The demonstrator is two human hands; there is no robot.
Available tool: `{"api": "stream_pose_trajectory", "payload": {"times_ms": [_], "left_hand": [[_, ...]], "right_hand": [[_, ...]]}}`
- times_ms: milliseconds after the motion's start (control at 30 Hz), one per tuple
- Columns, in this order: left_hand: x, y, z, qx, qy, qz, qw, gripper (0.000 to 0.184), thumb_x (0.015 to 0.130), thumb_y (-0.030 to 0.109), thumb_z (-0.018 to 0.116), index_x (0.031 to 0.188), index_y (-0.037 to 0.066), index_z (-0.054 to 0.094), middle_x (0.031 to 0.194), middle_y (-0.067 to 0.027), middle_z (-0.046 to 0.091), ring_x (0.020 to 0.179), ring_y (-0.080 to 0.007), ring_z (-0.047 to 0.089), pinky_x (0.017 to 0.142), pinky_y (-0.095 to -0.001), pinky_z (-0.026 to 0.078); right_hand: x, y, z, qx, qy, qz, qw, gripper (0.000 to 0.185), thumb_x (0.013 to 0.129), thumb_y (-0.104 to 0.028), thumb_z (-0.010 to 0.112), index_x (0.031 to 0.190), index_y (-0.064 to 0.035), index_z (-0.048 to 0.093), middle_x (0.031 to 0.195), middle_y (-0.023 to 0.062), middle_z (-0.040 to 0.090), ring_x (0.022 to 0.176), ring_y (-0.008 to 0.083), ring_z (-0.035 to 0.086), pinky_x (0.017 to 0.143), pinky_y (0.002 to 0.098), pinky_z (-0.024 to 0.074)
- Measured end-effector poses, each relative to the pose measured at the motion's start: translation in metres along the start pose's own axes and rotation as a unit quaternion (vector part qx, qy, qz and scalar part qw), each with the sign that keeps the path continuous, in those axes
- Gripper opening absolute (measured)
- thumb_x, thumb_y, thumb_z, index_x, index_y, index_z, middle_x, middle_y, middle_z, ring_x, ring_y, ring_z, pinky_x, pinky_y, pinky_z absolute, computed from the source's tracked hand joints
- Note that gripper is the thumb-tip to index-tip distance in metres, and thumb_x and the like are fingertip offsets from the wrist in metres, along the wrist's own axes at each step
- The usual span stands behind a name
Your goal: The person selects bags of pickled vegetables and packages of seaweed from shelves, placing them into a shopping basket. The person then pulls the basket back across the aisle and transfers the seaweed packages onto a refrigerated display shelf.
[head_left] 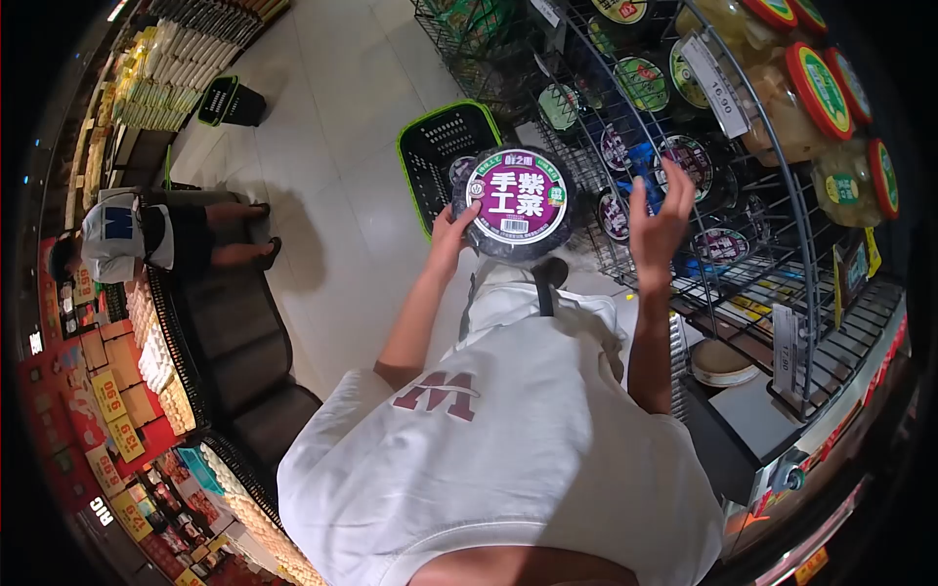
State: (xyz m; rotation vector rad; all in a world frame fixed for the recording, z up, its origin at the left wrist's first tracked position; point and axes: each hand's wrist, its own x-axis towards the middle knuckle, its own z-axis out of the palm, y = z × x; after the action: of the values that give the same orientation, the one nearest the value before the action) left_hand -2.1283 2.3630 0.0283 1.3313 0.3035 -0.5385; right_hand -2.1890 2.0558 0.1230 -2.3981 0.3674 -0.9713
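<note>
My left hand [452, 234] grips the left edge of a round pack of dried seaweed [515, 195], its thumb on the front. The pack is dark, with a purple and white label facing up at me. Over at the wire rack [728, 337], my right hand [664, 210] is raised with its fingers apart and nothing in it. Close to those fingers, several similar purple-labelled packs [688, 161] lie behind the wires. Below and behind the held pack stands a black shopping basket [415, 146] with a green rim; part of a purple-labelled pack [463, 170] shows inside it.
Jars with red lids [819, 93] and price tags [716, 83] line the rack on the right. At the left, another person [147, 234] stands by the shelves. A second basket [232, 102] sits on the tiled floor [322, 117]. Dark bins [234, 332] run along the left.
</note>
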Motion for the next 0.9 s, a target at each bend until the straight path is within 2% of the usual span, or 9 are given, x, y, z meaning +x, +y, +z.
{"api": "stream_pose_trajectory", "payload": {"times_ms": [133, 233, 300, 400, 500, 533, 567, 700, 900], "left_hand": [[0.075, -0.110, -0.091, 0.049, 0.089, -0.197, 0.975, 0.053, 0.083, 0.056, 0.070, 0.103, 0.007, 0.064, 0.085, -0.0054, 0.070, 0.067, -0.0138, 0.064, 0.058, -0.0278, 0.045], [0.099, -0.157, -0.109, 0.013, 0.162, -0.258, 0.953, 0.043, 0.083, 0.051, 0.072, 0.100, 0.012, 0.063, 0.081, 0.0005, 0.067, 0.071, -0.0142, 0.064, 0.059, -0.0280, 0.043], [0.130, -0.189, -0.122, 0.012, 0.200, -0.245, 0.949, 0.043, 0.083, 0.043, 0.074, 0.105, 0.009, 0.060, 0.080, -0.0043, 0.068, 0.061, -0.0183, 0.066, 0.052, -0.0291, 0.046], [0.185, -0.236, -0.142, 0.012, 0.312, -0.266, 0.912, 0.039, 0.083, 0.029, 0.078, 0.103, 0.003, 0.058, 0.076, -0.0105, 0.067, 0.049, -0.0228, 0.065, 0.038, -0.0324, 0.045], [0.242, -0.277, -0.160, -0.077, 0.374, -0.270, 0.884, 0.064, 0.078, 0.014, 0.083, 0.123, -0.003, 0.041, 0.114, -0.0221, 0.061, 0.082, -0.0342, 0.068, 0.050, -0.0401, 0.058], [0.260, -0.291, -0.171, -0.145, 0.347, -0.256, 0.891, 0.076, 0.077, 0.007, 0.084, 0.130, -0.004, 0.031, 0.128, -0.0246, 0.052, 0.094, -0.0379, 0.065, 0.058, -0.0475, 0.059], [0.274, -0.299, -0.181, -0.174, 0.320, -0.263, 0.893, 0.062, 0.084, 0.011, 0.078, 0.128, -0.005, 0.037, 0.118, -0.0248, 0.058, 0.086, -0.0377, 0.067, 0.064, -0.0492, 0.059], [0.299, -0.273, -0.183, -0.216, 0.221, -0.336, 0.890, 0.043, 0.098, 0.026, 0.061, 0.127, -0.001, 0.044, 0.097, -0.0216, 0.066, 0.081, -0.0344, 0.070, 0.064, -0.0377, 0.060], [0.290, -0.201, -0.113, 0.147, -0.009, -0.285, 0.947, 0.031, 0.094, 0.017, 0.055, 0.120, 0.001, 0.054, 0.103, -0.0153, 0.068, 0.085, -0.0238, 0.070, 0.070, -0.0320, 0.057]], "right_hand": [[0.032, 0.020, 0.008, -0.225, -0.078, 0.036, 0.971, 0.037, 0.092, -0.031, 0.066, 0.118, -0.0050, 0.062, 0.113, 0.0144, 0.065, 0.104, 0.0326, 0.063, 0.088, 0.0436, 0.0502], [0.033, 0.024, 0.020, -0.296, -0.174, 0.118, 0.932, 0.041, 0.094, -0.042, 0.062, 0.114, -0.0066, 0.065, 0.100, 0.0145, 0.071, 0.091, 0.0327, 0.069, 0.078, 0.0443, 0.0536], [0.031, 0.031, 0.025, -0.300, -0.148, 0.077, 0.939, 0.046, 0.095, -0.049, 0.060, 0.111, -0.0063, 0.066, 0.093, 0.0145, 0.073, 0.083, 0.0332, 0.071, 0.072, 0.0443, 0.0551], [0.042, 0.017, 0.031, -0.320, -0.188, 0.182, 0.910, 0.045, 0.094, -0.047, 0.063, 0.110, -0.0049, 0.066, 0.091, 0.0114, 0.073, 0.081, 0.0324, 0.071, 0.069, 0.0394, 0.0549], [0.050, 0.001, 0.037, -0.301, -0.187, 0.211, 0.911, 0.036, 0.094, -0.037, 0.066, 0.110, -0.0049, 0.065, 0.091, 0.0120, 0.073, 0.080, 0.0320, 0.071, 0.070, 0.0388, 0.0536], [0.046, 0.010, 0.038, -0.301, -0.178, 0.193, 0.917, 0.032, 0.093, -0.032, 0.067, 0.110, -0.0053, 0.065, 0.089, 0.0125, 0.073, 0.079, 0.0314, 0.071, 0.069, 0.0395, 0.0528], [0.044, 0.017, 0.039, -0.313, -0.180, 0.176, 0.916, 0.032, 0.093, -0.032, 0.067, 0.110, -0.0054, 0.065, 0.089, 0.0125, 0.072, 0.078, 0.0315, 0.071, 0.068, 0.0394, 0.0528], [0.037, 0.025, 0.041, -0.353, -0.178, 0.153, 0.905, 0.031, 0.091, -0.030, 0.069, 0.109, -0.0056, 0.065, 0.090, 0.0137, 0.072, 0.078, 0.0326, 0.070, 0.067, 0.0402, 0.0530], [0.045, 0.019, 0.035, -0.310, -0.148, 0.147, 0.928, 0.034, 0.088, -0.033, 0.073, 0.106, -0.0046, 0.065, 0.090, 0.0155, 0.071, 0.076, 0.0327, 0.070, 0.066, 0.0407, 0.0536]]}}
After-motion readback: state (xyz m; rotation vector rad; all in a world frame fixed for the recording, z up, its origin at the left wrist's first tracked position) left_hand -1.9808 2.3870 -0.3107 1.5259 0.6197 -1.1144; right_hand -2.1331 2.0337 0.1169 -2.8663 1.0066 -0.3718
